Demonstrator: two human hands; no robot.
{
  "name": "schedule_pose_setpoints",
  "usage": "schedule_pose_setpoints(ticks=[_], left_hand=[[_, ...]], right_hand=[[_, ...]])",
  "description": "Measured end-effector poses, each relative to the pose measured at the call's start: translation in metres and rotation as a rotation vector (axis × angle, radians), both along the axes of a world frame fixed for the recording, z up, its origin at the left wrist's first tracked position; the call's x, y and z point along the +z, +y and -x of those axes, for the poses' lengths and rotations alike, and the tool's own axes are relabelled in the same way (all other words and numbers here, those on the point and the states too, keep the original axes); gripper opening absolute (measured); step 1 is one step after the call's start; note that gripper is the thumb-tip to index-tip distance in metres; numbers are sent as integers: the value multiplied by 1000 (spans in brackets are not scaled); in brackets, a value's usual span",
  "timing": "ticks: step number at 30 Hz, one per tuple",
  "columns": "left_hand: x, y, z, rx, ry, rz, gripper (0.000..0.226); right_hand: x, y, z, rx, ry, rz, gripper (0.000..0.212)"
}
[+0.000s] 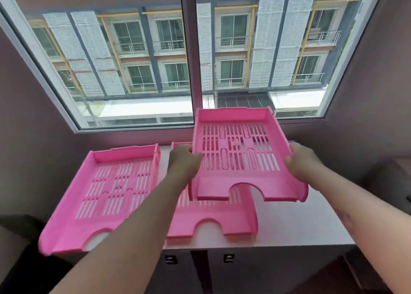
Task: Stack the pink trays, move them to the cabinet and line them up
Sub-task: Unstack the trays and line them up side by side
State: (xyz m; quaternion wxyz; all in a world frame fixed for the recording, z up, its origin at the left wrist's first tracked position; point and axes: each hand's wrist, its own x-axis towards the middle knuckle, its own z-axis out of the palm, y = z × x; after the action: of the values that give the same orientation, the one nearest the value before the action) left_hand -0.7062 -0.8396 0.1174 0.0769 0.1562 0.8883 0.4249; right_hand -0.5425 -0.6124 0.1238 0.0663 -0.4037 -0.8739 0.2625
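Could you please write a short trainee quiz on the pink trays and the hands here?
1. How many pink trays are visible?
2. True or false: only one hand grips the lifted tray.
3. The lifted tray is above: A) the left tray B) the middle tray C) the window sill.

Key: 1. Three. 2. False; the left hand and right hand hold opposite sides. 3. B, partly overlapping it.

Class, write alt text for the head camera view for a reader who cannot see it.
Two bare hands, left hand and right hand, hold a pink tray by its sides above a white cabinet top below a window. Two more pink trays, left tray and middle tray, rest there.
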Motion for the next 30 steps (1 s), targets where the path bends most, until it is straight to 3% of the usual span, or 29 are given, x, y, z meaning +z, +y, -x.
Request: schedule_pose_setpoints(ticks=[4,7,13,16,20,22,24,26,30], left_hand=[[3,72,-51,-140,-70,-46,27],[0,106,-80,-199,-117,-34,18],[-57,118,-95,-243,-58,364,40],[-73,118,-102,-251,-28,444,34],[-90,111,-107,-319,0,405,51],[-95,98,-109,-279,22,222,53],[-101,74,-108,-209,17,127,53],[-113,43,-105,-199,68,204,54],[-138,-1,-103,-279,117,541,56]], right_hand=[[10,57,-60,-190,-44,-57,27],[6,83,-93,-268,-40,-57,29],[-50,85,-117,-276,6,68,31],[-79,84,-124,-295,1,139,33],[-99,85,-128,-277,0,206,41],[-102,83,-125,-245,-70,139,50],[-105,73,-118,-153,-171,-149,61],[-107,51,-107,32,-189,-297,64],[-128,4,-86,242,-304,-109,66]])
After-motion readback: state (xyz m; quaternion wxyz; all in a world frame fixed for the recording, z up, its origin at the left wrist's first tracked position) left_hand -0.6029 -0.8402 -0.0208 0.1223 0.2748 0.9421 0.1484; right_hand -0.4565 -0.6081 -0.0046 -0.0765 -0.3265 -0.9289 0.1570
